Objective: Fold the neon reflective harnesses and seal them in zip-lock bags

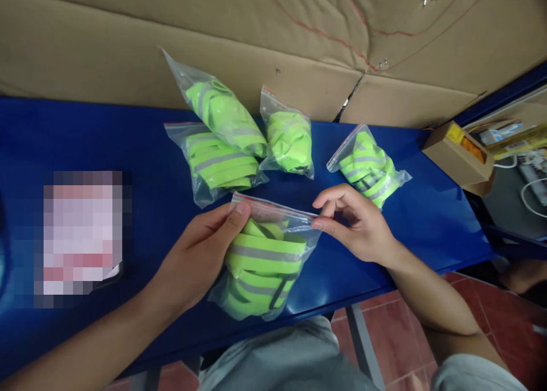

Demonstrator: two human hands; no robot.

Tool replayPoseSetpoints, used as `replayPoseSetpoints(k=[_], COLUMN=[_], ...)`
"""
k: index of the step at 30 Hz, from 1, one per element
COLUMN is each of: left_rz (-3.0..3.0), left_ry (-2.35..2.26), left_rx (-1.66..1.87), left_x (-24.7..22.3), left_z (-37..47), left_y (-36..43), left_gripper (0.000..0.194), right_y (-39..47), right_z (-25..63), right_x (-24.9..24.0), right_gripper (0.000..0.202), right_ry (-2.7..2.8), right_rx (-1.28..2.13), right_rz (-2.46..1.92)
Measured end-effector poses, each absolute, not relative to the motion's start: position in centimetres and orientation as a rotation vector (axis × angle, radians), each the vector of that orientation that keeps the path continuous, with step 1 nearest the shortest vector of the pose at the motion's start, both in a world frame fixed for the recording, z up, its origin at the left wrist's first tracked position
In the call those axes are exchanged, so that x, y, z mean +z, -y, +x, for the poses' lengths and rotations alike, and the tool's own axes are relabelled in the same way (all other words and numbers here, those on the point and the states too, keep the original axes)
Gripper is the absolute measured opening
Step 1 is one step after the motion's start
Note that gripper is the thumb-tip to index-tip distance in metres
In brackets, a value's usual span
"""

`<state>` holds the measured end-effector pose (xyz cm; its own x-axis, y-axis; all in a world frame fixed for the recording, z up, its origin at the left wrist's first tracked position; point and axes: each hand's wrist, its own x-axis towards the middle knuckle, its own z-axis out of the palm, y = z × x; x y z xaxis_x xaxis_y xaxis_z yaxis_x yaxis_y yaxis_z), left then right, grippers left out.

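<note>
A clear zip-lock bag (267,260) with a folded neon-yellow reflective strap inside is held near the front edge of the blue table. My left hand (209,248) grips its upper left corner, the thumb lying over the plastic just below the red-lined seal. At the other end of the seal, my right hand (356,223) has its thumb and fingertips closed on the upper right corner. Behind lie several similar filled bags: two overlapping at the left, the upper bag (226,114) resting on the lower bag (222,163), a small bag (288,140) and a bag (370,166) beyond my right hand.
The blue table (149,220) backs onto a cardboard-covered wall (192,32). A pixelated, blurred-out object (79,231) lies at the left. An open cardboard box (459,154) stands at the right end, beside a lower surface with cables (534,197).
</note>
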<state>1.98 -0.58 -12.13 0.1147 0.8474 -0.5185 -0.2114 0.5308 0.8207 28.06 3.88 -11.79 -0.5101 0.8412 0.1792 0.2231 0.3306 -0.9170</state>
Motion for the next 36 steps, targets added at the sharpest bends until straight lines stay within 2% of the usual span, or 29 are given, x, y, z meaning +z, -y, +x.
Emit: replayPoseSetpoints(k=[3,5,8,13,18,27,36], left_rz=[0.635,0.648,0.688,0.726,0.787,0.739,0.923], left_ry=[-1.232,-1.225,-1.249,-1.334,-1.449,-1.388,-1.557], left_rx=[0.889,0.904,0.968,1.023,1.011,1.076,0.994], left_x=[-11.9,-11.7,-11.7,-12.2,-12.7,-12.8,-12.5], left_z=[2.2,2.3,2.3,2.5,2.5,2.4,2.5], left_y=[0.6,0.6,0.6,0.8,0.9,0.4,0.8], left_gripper=[0.044,0.046,0.044,0.034,0.038,0.036,0.04], right_y=[-4.0,-4.2,-4.3,-4.2,-4.2,-4.6,-4.7], right_z=[28.2,28.3,28.3,27.8,27.5,27.9,27.0], right_x=[-11.5,-11.3,-11.0,-11.2,-11.5,-12.2,-13.5], right_gripper=[0.024,0.015,0.024,0.031,0.031,0.027,0.029], right_ry=[1.972,1.978,1.93,1.95,1.966,1.846,1.725], right_rx=[1.216,1.322,1.447,1.388,1.401,1.459,1.565], right_rz=[-0.966,-1.004,-1.063,-1.029,-1.045,-1.06,-1.052])
